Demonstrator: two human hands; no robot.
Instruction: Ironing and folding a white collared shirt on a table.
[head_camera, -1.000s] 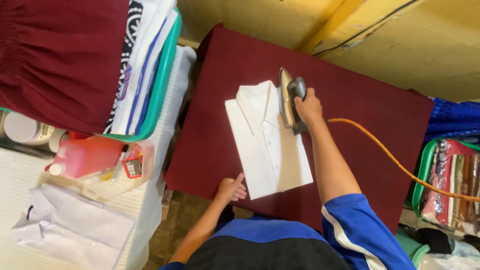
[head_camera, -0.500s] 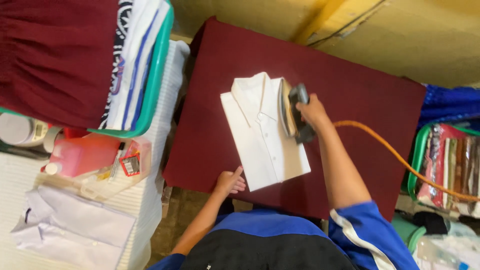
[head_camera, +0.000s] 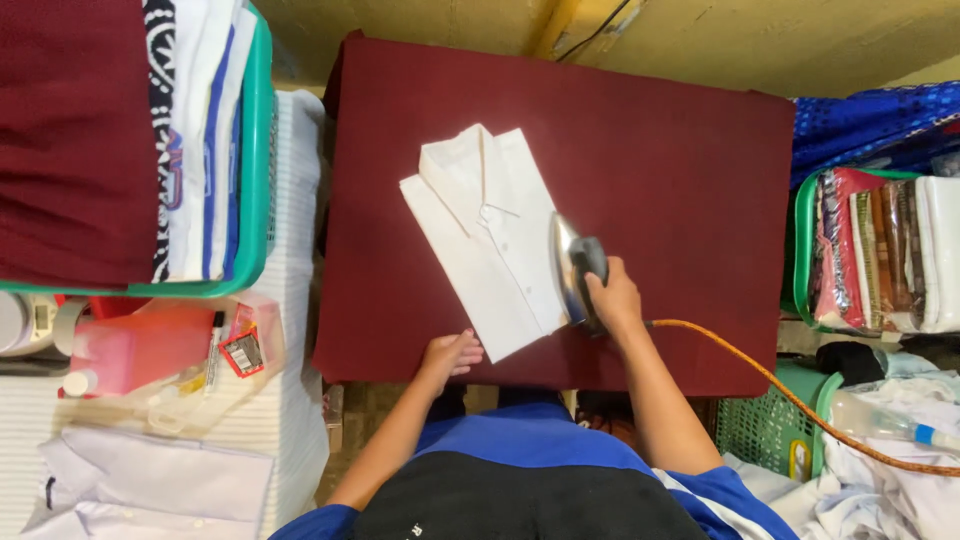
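A folded white shirt (head_camera: 480, 225) lies collar-up on a table covered in dark red cloth (head_camera: 670, 170). My right hand (head_camera: 612, 295) grips the black handle of a metal iron (head_camera: 572, 270), which rests on the shirt's lower right edge. An orange cord (head_camera: 790, 395) runs from the iron off to the right. My left hand (head_camera: 452, 355) lies on the table's near edge, fingers touching the shirt's bottom corner.
A green basket (head_camera: 255, 190) of folded clothes sits at the left, above a pink bottle (head_camera: 130, 350) and a white garment (head_camera: 150, 485). Another green basket (head_camera: 805, 255) of folded fabric stands at the right, with a plastic bottle (head_camera: 880, 420) below it.
The iron has slid from the collar area down to the shirt's lower right edge, toward me. My left hand stays at the near table edge.
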